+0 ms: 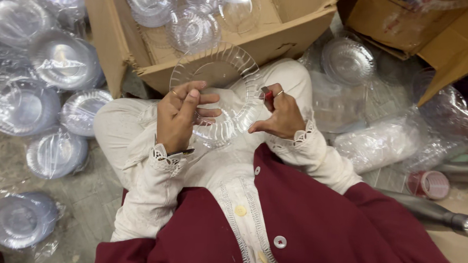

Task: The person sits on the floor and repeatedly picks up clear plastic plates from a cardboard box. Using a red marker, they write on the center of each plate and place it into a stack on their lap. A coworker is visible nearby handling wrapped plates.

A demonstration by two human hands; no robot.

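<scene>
Clear plastic plates (218, 73), ribbed at the rim, are held in a small stack above the lap, just in front of an open cardboard box (283, 29) of similar plates. The stack's left edge is pinched in the grip of the left hand (178, 117); its right edge is pinched by the right hand (281, 115). Wrapped plate stacks (24, 105) are scattered on the floor.
</scene>
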